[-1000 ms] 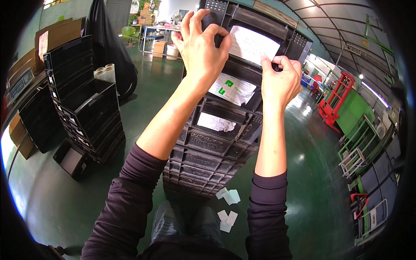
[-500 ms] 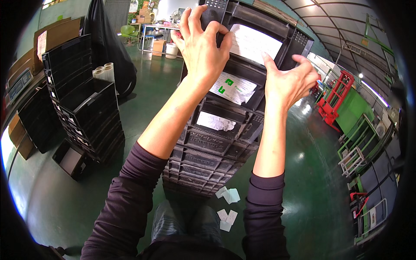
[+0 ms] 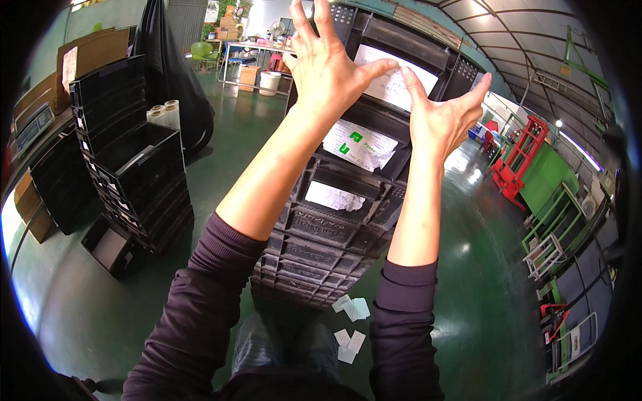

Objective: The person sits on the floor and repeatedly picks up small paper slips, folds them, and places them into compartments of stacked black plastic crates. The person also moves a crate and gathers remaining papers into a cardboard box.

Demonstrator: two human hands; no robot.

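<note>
In front of me rises a tall stack of black plastic crates. A white paper label with writing lies on the front of the top crate. My left hand has its fingers spread upward, its thumb on the label's upper part. My right hand is at the label's right side, thumb tip on the paper, the other fingers stretched away to the right. The two thumbs nearly meet. Lower on the stack are a white label with green marks and a torn white label.
Loose paper slips lie on the green floor by my feet. To the left stands another stack of black crates, near a black-draped object. A red lifting machine and green metal frames stand at the right.
My left thumb has slid inward across the label toward the right thumb, and the left fingers have straightened. My right fingers have opened out from a curl.
</note>
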